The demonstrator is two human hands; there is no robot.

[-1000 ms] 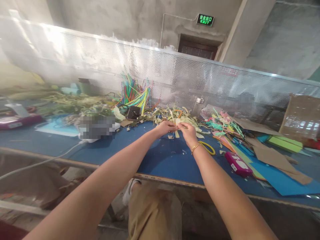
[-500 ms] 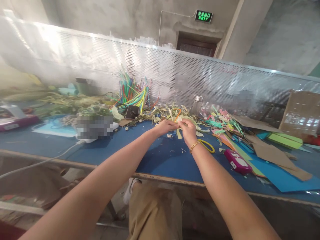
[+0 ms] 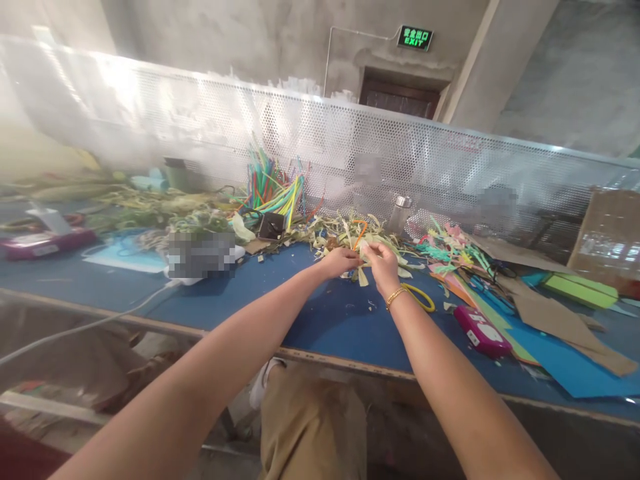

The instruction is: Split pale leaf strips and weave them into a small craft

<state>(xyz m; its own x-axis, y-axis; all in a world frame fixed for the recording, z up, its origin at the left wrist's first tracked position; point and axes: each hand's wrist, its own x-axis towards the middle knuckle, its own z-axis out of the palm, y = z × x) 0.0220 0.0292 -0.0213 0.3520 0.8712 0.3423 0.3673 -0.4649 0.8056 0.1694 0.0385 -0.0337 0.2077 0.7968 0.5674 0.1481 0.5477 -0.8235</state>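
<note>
My left hand and my right hand meet above the far part of the blue table, fingertips pinched close together. Between them is a pale, leaf-like husk strip, its end hanging below the fingers. Both hands are closed on this small work; the exact grip is hidden by the fingers. A bent orange stem rises just behind the fingertips, and I cannot tell whether it is held. Behind the hands lies a heap of dry pale husks. A yellow loop rests beside my right wrist.
A magenta box and coloured sheets lie to the right. Fuzzy coloured stems stand at the back, near a clear bottle. A white power strip with its cord sits left. A perforated metal panel closes the back.
The whole view has shifted a little, so things appear slightly further right and lower. My hands stay together at the husk strip, with only slight finger movement.
</note>
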